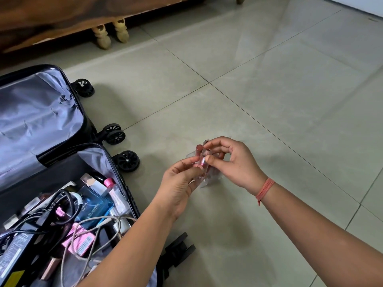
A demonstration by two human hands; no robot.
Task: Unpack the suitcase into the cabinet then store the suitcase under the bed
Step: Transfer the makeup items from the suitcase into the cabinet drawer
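Over a tiled bedroom floor [269, 90], beside an open suitcase [41, 112], you hold a small clear pouch [203, 162] of what look like lipstick tubes between both hands. Your left hand [180, 183] pinches its lower part with curled fingers [186, 164], while your right hand [234, 162], a thread band [266, 190] at the wrist, pinches the top between thumb and forefinger. The suitcase lies flat at left, wheels toward the wooden bed [62, 17]. Its near half is crowded with cables [68, 204], a blue cologne bottle [93, 206] and a pink box [78, 239], and the far half shows only grey lining. No cabinet is in view. Unpacking looks barely begun. Hold the pouch's mouth upward so no tube slips out, shift it to one hand, and gather a neighbouring item before you rise, saving trips. Lift the tangled cables out separately, lest they drag bottles along.
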